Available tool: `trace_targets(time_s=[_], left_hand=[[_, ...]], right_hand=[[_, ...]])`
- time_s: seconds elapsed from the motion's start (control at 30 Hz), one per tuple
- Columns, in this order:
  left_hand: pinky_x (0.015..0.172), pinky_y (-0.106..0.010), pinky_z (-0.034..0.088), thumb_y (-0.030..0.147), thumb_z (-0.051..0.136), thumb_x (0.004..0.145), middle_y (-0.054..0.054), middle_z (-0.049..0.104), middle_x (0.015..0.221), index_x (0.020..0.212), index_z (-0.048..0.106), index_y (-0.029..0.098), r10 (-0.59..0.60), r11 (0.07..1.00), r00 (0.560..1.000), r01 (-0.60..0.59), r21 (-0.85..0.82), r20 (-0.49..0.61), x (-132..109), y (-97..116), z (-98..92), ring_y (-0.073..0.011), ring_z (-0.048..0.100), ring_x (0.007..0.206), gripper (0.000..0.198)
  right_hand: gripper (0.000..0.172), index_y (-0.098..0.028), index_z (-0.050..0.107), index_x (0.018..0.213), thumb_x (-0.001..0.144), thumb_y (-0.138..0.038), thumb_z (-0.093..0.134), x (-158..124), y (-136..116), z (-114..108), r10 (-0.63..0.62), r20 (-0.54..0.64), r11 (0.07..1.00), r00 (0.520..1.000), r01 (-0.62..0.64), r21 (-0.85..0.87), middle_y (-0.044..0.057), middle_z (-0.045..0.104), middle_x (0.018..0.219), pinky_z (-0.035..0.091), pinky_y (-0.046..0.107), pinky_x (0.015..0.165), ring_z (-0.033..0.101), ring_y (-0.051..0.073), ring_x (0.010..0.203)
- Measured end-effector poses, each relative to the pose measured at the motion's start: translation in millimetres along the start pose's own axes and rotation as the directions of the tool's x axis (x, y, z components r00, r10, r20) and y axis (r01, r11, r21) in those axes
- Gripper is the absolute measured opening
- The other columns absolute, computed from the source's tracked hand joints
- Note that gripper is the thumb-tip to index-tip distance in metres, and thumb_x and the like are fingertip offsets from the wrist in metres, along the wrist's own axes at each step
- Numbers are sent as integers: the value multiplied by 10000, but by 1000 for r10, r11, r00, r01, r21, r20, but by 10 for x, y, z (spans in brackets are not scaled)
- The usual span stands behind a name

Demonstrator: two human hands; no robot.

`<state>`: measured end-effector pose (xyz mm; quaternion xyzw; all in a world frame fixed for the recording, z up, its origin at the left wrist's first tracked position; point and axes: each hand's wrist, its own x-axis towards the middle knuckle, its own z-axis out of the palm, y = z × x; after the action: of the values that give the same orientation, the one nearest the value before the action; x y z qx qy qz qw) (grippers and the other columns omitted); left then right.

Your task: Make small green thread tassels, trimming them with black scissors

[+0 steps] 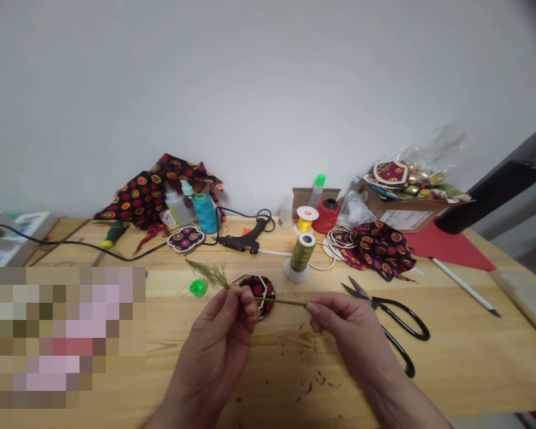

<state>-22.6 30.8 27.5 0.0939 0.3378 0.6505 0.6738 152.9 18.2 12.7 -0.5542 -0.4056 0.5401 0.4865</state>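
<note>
A green thread tassel [211, 275] fans out on the left side of my left hand [227, 322], whose fingers pinch it near its base. From there a taut green cord [280, 301] runs to my right hand [335, 319], which pinches the cord's other end between thumb and fingers. Behind and below the cord, a round patterned fabric piece with a pale frame [268, 291] lies on the table. The olive thread spool [301, 255] stands just beyond the cord. Black-handled scissors [377, 302] lie beside my right hand, blades partly apart.
On the wooden table [451, 357] are a glue gun [243, 241], a green cap [198, 288], a blue spool [206, 214], a red spool [326, 216] and a white pencil [464, 286]. Patterned cloth [382, 247] and a filled cardboard box [406, 215] lie at the back right. Pixelation covers the lower left.
</note>
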Motion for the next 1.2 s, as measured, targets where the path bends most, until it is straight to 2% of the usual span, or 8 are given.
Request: trace_targets(time_s=[0.3,0.6,0.77,0.87,0.9,0.97,1.07,1.2], left_hand=[[525,-166,551,105,858,526,-25,657,627,631,708,91,19,1000,1000,-19,6,14,0,18,-29,-100,597,556,184],[449,-150,480,141,827,592,-38,688,715,722,719,107,-44,997,999,42,71,29,-20,84,-151,-69,531,511,172],[423,-120,429,176,743,708,-47,702,934,884,725,144,144,972,989,-144,185,13,74,310,-208,-32,455,488,180],[546,-116,470,173,699,752,-15,683,958,911,744,183,403,848,915,-366,383,-18,50,421,-131,-83,538,659,165],[643,-104,473,138,693,757,9,682,1005,910,750,221,508,746,861,-426,512,-26,16,431,-88,-91,563,759,183],[837,-126,433,80,651,777,11,691,1068,850,769,236,577,516,806,-485,706,132,-74,397,4,-129,571,968,209],[902,-216,433,106,602,808,-38,730,1040,904,778,232,266,445,857,-515,733,440,-188,243,115,-201,613,1005,237],[830,-250,453,227,527,881,-42,740,928,1012,743,266,-78,497,855,-412,764,512,-236,30,163,-207,637,929,256]], right_hand=[[185,-154,721,660,643,-335,755,34,-40,0,-6,-52,998,999,9,57,-24,586,487,360,238,541,476,93,500],[156,-166,686,603,671,-306,698,-5,-150,-35,-78,-41,992,996,73,-106,-32,561,491,371,231,523,464,94,500],[144,-179,686,612,703,-287,659,-46,-289,-92,-132,24,963,991,134,-232,-34,561,497,385,219,499,471,99,500],[130,-189,694,642,746,-247,640,-79,-351,-124,-187,136,904,973,224,-363,-30,588,527,394,215,507,498,105,522],[128,-194,697,655,760,-233,635,-91,-373,-128,-211,185,872,960,270,-408,-28,606,546,398,214,516,513,108,536],[134,-207,699,678,791,-216,629,-117,-423,-121,-260,293,789,920,377,-485,-29,640,587,402,211,535,539,110,560],[150,-220,687,699,832,-201,620,-152,-498,-90,-299,441,670,846,516,-534,-44,654,618,404,199,562,563,99,578],[185,-220,675,711,862,-157,588,-164,-575,-54,-312,532,593,787,599,-538,-51,653,653,405,180,590,574,86,605]])
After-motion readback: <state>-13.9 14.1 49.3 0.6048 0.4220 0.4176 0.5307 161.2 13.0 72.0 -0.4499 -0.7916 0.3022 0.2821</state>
